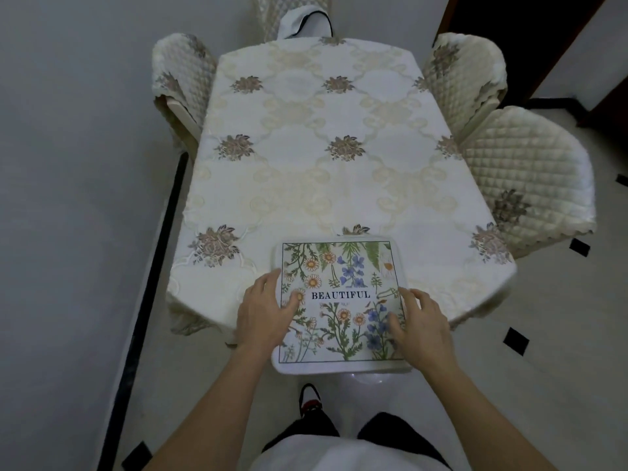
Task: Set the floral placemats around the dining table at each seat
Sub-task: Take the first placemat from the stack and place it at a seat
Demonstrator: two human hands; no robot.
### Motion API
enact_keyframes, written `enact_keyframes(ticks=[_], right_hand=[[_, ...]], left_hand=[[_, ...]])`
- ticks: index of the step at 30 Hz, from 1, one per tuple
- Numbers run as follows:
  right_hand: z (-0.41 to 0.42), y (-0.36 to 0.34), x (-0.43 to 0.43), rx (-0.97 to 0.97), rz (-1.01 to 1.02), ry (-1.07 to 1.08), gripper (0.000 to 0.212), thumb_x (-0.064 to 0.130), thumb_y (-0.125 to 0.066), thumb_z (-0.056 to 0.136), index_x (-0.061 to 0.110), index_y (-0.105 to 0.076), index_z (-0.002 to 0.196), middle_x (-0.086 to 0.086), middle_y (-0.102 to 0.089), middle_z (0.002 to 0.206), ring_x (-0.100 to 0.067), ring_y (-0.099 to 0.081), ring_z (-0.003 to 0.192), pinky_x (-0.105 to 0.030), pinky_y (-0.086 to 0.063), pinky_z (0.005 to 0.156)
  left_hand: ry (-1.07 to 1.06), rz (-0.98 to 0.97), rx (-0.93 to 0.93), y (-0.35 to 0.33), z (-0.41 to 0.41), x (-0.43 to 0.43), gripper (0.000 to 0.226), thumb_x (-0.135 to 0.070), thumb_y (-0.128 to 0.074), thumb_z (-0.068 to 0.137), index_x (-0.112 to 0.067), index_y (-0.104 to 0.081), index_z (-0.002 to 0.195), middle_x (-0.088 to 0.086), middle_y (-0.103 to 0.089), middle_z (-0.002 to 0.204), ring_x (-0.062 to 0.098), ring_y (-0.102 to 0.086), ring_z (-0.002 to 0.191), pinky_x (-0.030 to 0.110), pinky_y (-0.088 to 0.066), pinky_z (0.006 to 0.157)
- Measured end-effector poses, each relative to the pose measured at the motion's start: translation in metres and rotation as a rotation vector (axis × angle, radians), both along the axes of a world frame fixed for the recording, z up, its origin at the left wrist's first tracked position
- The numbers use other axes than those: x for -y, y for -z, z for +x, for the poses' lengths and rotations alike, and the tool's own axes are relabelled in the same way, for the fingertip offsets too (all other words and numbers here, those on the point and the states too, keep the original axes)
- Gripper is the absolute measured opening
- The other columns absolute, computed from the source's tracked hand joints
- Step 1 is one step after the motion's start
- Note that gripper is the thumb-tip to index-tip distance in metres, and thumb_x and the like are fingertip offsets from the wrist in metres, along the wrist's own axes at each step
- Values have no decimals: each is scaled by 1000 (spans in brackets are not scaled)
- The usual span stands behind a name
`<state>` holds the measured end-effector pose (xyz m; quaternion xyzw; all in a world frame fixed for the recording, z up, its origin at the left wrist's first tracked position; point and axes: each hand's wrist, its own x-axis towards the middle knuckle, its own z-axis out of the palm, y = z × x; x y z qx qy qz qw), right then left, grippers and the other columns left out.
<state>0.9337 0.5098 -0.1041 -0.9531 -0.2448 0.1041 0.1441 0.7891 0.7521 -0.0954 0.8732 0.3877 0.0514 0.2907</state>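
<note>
White, round-cornered floral placemat (printed "BEAUTIFUL") lies flat under both palms, left hand and right hand on its sides, its near edge overhanging the cream-clothed dining table.

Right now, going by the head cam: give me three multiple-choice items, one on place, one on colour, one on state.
1. Where does the placemat lie?
A) at the table near edge, overhanging it
B) at the table centre
C) on a chair
2. What colour is the tablecloth?
A) red
B) cream
C) black
3. What are the hands doing?
A) lifting a chair
B) hanging at the sides
C) resting on the placemat
Key: 1 A, its near end juts past the edge. 2 B, it is pale cream cloth with flower motifs. 3 C, the left hand and right hand both lie on it.
</note>
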Motion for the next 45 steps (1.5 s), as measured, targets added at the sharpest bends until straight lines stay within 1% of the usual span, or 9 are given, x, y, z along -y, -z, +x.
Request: enact_keyframes(ticks=[9, 13, 16, 22, 26, 30, 35, 38, 45], right_hand=[[32, 12, -15, -105, 19, 78, 52, 32, -57, 95, 11, -49, 142, -15, -51, 139, -34, -50, 122, -46, -49, 92], [33, 22, -14, -123, 11, 107, 43, 29, -58, 94, 7, -53, 132, -19, -56, 122, -35, -54, 105, -42, -48, 78], [35, 29, -14, -139, 11, 148, 38, 26, -57, 95, 6, -55, 126, -19, -54, 113, -34, -52, 97, -35, -40, 69], [41, 34, -18, -200, 32, 214, 34, 25, -57, 94, 2, -58, 119, -18, -52, 110, -33, -50, 97, -39, -42, 75], [44, 32, -18, -257, 113, 281, 41, 25, -62, 92, 2, -55, 126, -19, -53, 118, -34, -53, 102, -42, -47, 85], [48, 26, -22, -357, 221, 352, 36, 27, -61, 95, 6, -52, 123, -12, -59, 115, -26, -55, 93, -36, -47, 76], [46, 30, -24, -530, 357, 402, 19, 25, -53, 101, 10, -52, 113, -10, -66, 109, -29, -62, 94, -41, -53, 81], [46, 30, -22, -583, 438, 430, 14, 26, -53, 101, 16, -53, 111, -6, -68, 110, -27, -66, 98, -48, -56, 87], [67, 2, -20, -598, 651, 420, 9, 23, -56, 101, 20, -61, 107, 0, -74, 103, -16, -73, 89, -41, -61, 79]], left_hand=[[-64, -122, -52, 20, 25, -4, 66, -53, -56, 92, -26, -37, 149, 3, -46, 147, 26, -46, 129, 45, -46, 100], [-156, -172, -74, 26, 25, -2, 73, -52, -61, 91, -19, -36, 151, 10, -42, 146, 28, -40, 134, 44, -41, 106], [-215, -251, -50, 33, 24, -1, 73, -49, -64, 90, -15, -38, 149, 13, -44, 138, 30, -44, 128, 44, -42, 105], [-275, -290, -14, 40, 22, 3, 63, -47, -68, 88, -10, -54, 136, 12, -49, 125, 28, -52, 116, 40, -45, 99], [-315, -268, 15, 40, 22, 5, 58, -40, -71, 88, -7, -56, 133, 12, -51, 123, 29, -54, 113, 41, -46, 97], [-337, -236, 67, 41, 21, 6, 51, -32, -74, 86, -5, -58, 126, 13, -54, 119, 27, -54, 109, 42, -47, 95], [-312, -447, 153, 34, 23, 3, 26, -27, -67, 94, -13, -59, 115, -1, -66, 102, 19, -63, 95, 27, -45, 74], [-284, -583, 213, 38, 19, 3, 25, -33, -67, 93, -22, -63, 116, -9, -70, 106, 13, -66, 99, 29, -51, 81], [-285, -680, 380, 13, 33, -4, 22, -32, -66, 93, -26, -64, 113, -7, -73, 107, 12, -70, 99, 35, -57, 86]])
